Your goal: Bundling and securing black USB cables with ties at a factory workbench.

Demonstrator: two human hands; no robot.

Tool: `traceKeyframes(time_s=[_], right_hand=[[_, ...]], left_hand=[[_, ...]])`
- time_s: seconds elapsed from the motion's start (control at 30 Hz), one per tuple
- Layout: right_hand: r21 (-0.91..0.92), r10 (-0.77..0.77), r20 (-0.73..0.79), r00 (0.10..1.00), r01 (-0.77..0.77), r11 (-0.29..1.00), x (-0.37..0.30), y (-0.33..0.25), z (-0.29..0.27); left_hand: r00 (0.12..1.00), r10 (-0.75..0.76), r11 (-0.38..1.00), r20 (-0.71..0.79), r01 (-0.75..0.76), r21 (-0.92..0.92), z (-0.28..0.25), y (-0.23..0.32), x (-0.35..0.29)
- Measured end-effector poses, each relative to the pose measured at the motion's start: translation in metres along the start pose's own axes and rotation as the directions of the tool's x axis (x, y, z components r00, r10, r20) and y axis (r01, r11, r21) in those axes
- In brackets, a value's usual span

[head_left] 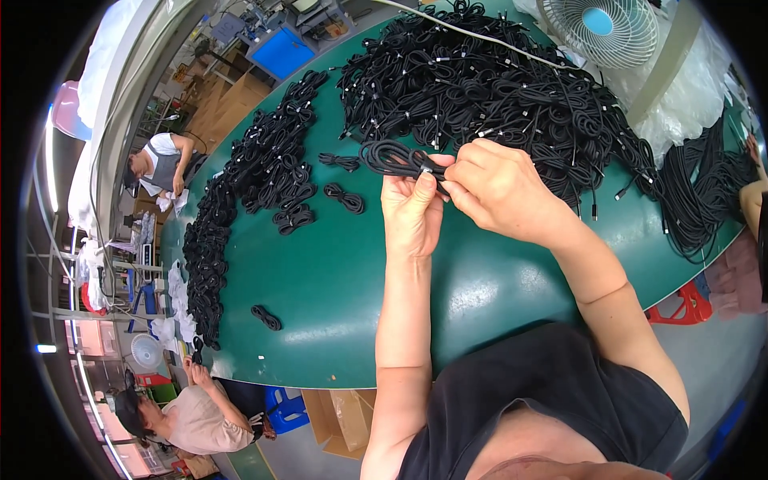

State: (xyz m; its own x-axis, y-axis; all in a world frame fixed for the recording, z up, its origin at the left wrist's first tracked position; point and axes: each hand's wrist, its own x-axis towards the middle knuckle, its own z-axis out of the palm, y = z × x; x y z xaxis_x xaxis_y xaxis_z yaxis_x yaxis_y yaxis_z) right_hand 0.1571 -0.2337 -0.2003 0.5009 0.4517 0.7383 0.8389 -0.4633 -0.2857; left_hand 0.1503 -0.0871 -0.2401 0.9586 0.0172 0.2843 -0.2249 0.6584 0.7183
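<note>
Bright, fairly even indoor light fills the scene. Glare whitens several patches of the glossy green worktop [312, 272], while a dark shadow lies beside the black shirt [544, 400]. At the far left, a lamp tube [50, 152] burns out to white. Both hands [500, 192] look sharp, but the heaped black cables [472, 84] merge into a dark mass. Fisheye distortion bends straight edges, smaller background details soften, and the corners fall to black.
</note>
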Motion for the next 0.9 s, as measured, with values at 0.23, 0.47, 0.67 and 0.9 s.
traceKeyframes(time_s=[0.23, 0.47, 0.67, 0.9], right_hand=[[-0.047, 0.091, 0.04, 0.995, -0.089, 0.995, 0.003, -0.006, -0.001], [-0.101, 0.083, -0.007, 0.996, -0.084, 0.991, 0.002, -0.008, 0.005], [-0.115, 0.178, 0.089, 0.98, -0.168, 0.979, 0.003, -0.006, -0.003], [-0.04, 0.157, 0.006, 0.988, -0.156, 0.987, 0.002, -0.009, 0.002]], left_hand=[[0.998, 0.036, 0.999, -0.043, -0.038, -0.035, -0.011, 0.015, 0.004], [0.993, -0.056, 0.998, -0.1, 0.057, 0.008, 0.007, -0.002, -0.001], [0.995, 0.014, 1.0, -0.095, -0.012, 0.02, -0.008, 0.008, 0.003], [0.996, -0.082, 0.996, -0.023, 0.081, -0.035, 0.004, -0.007, -0.001]])
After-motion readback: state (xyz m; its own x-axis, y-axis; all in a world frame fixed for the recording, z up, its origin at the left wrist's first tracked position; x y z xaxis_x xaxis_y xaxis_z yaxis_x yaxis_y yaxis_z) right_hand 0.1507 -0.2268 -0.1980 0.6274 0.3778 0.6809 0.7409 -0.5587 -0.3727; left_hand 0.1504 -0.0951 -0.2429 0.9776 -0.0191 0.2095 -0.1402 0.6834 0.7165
